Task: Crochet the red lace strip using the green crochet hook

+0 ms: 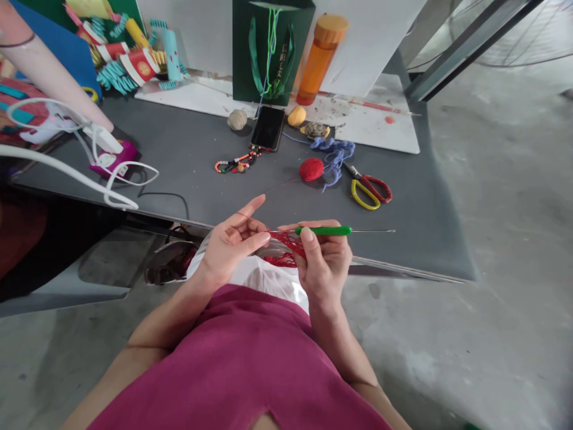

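My right hand [326, 258] is closed around the green handle of a crochet hook [331, 230], whose thin metal shaft reaches left to my other hand. Between the hands hangs red crochet work [286, 242], its lower part falling over my lap. My left hand [237, 239] pinches the work's left end between thumb and fingers, with the index finger stretched out. A thin red thread runs over that finger and back to a red yarn ball [311, 169] on the table. Which loop the hook's tip sits in is too small to tell.
On the grey table [201, 143] lie scissors [370, 188], tangled blue yarn [333, 156], a phone [267, 128] with a beaded strap, a beige ball [237, 120] and a yellow ball [296, 116]. Behind stand a green bag [244, 77] and an orange bottle [319, 63]. White cables [58, 160] cross the left.
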The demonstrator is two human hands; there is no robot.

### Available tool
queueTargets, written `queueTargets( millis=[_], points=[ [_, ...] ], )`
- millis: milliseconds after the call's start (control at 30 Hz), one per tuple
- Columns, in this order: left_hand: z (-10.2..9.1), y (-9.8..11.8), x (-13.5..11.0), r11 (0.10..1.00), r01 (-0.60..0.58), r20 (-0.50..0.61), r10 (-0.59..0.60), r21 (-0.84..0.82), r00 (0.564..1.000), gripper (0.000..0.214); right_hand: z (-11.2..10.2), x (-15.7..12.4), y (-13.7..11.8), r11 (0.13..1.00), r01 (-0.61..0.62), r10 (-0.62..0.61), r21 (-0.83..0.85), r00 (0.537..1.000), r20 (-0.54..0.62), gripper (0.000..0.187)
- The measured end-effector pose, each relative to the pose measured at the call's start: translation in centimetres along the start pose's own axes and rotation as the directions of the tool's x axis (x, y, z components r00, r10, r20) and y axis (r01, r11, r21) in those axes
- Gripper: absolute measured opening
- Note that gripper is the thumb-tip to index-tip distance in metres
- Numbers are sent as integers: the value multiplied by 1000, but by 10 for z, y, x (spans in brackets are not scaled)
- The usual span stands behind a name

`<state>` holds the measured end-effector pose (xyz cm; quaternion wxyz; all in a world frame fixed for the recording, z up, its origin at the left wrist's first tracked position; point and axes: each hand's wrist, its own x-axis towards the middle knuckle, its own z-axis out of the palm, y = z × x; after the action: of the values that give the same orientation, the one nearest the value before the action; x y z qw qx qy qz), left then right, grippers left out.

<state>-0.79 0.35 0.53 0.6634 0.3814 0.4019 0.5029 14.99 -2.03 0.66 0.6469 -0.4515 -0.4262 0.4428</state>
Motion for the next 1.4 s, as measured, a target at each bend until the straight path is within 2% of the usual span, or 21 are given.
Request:
queueTargets(
  millis=[233,467,567,767,1133,1400],
  points=[
    [-1,-1,1,999,-33,-43,33,-14,999,54,1,-2,-4,993,82,-88,-79,994,-67,22],
    [6,-1,-3,997,-6,38,9,-74,999,66,2,4,2,995,6,-3,101,999,-34,25],
    [9,-1,-4,996,21,72,-15,-90,997,74,1,3,4,991,-31,35,127,999,-29,24],
    [8,-1,-3,996,-1,80,9,-90,997,76,3,3,2,971,-27,31,237,999,-13,16],
    [7,-3,-3,997,-21,71,26,-71,997,74,4,4,3,979,-26,33,203,999,-35,20],
    [10,-1,-6,998,-56,50,57,-26,997,72,4,5,3,968,-45,57,247,998,-41,20]
  ],
)
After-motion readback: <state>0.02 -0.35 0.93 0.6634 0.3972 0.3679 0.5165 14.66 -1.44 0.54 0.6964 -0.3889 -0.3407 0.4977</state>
